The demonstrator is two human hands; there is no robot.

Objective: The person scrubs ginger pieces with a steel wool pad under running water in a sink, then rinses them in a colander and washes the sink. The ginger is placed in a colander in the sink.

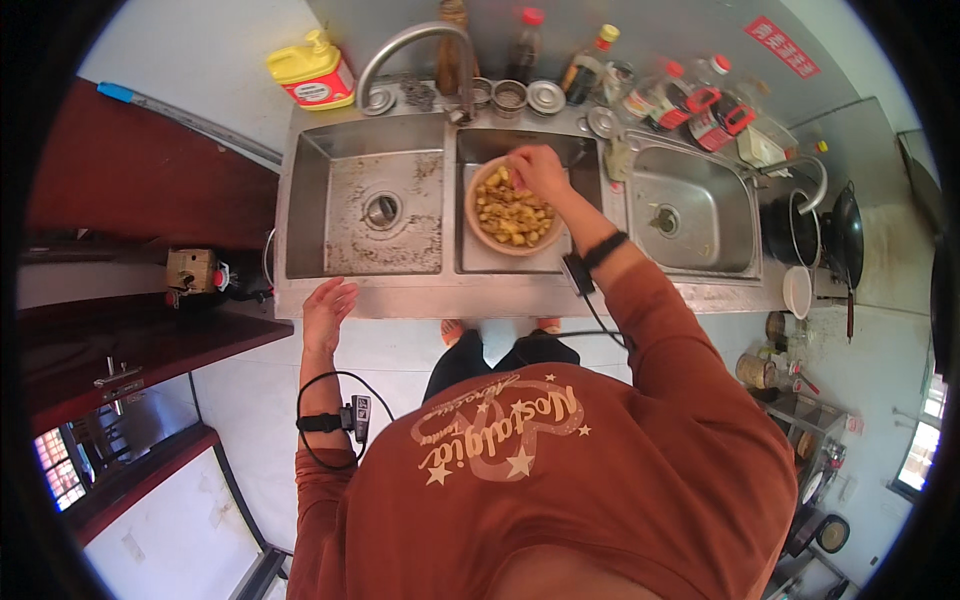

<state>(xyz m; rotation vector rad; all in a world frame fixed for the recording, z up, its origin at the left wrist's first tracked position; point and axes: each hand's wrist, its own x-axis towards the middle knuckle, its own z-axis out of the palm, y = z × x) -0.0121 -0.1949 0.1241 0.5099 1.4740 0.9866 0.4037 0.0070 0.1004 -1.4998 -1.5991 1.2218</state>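
A round bowl (474, 225) full of yellowish food chunks stands in the middle basin of a steel sink. Over the bowl's upper edge is my right hand (537, 169), its fingers bent down toward the chunks; whether they pinch a piece is hidden. My left hand (328, 306) hangs at the sink's front edge, below the left basin, fingers apart and holding nothing. Each wrist wears a black strap with a small device and a cable.
The left basin (386, 172) has dark specks on its bottom. A curved faucet (416, 31) rises behind it. The right basin (705, 195) holds scraps near its drain. Sauce bottles (585, 71) and a yellow pump jug (311, 75) line the back ledge. A black wok (846, 236) is at the right.
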